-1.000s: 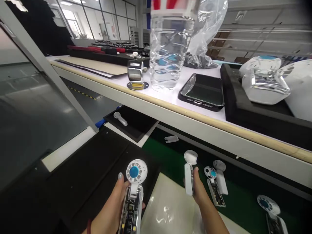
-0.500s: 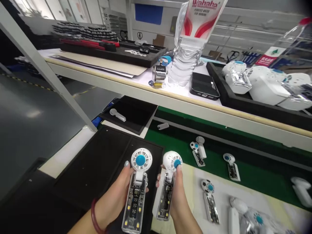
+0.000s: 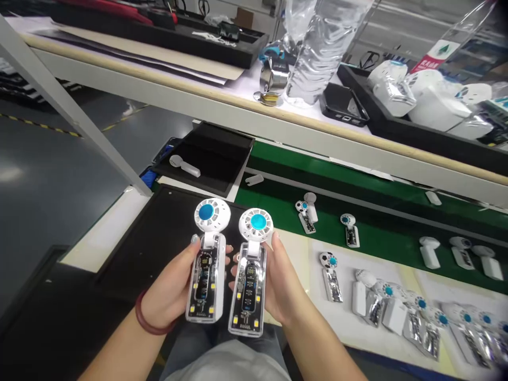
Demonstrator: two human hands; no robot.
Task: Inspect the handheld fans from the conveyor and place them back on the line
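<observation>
We clamp our left hand's [image 3: 170, 286] grip around one clear-fronted fan [image 3: 204, 283] and our right hand's [image 3: 283, 286] around a second fan [image 3: 248, 288], side by side, apart, over the table's [image 3: 297, 247] near edge.

A smooth, dark red bangle [image 3: 143, 324], slim and rounded, circled the wrist behind the left hand [image 3: 169, 280], whose thumbnail [image 3: 194, 239] wore a glossy silver coating. Both forearms [image 3: 317, 338] were bare. A pale grey top [image 3: 234, 362] covered the torso; the trousers [image 3: 180, 346], blurred at the lower edge, looked blue-grey, possibly denim.
</observation>
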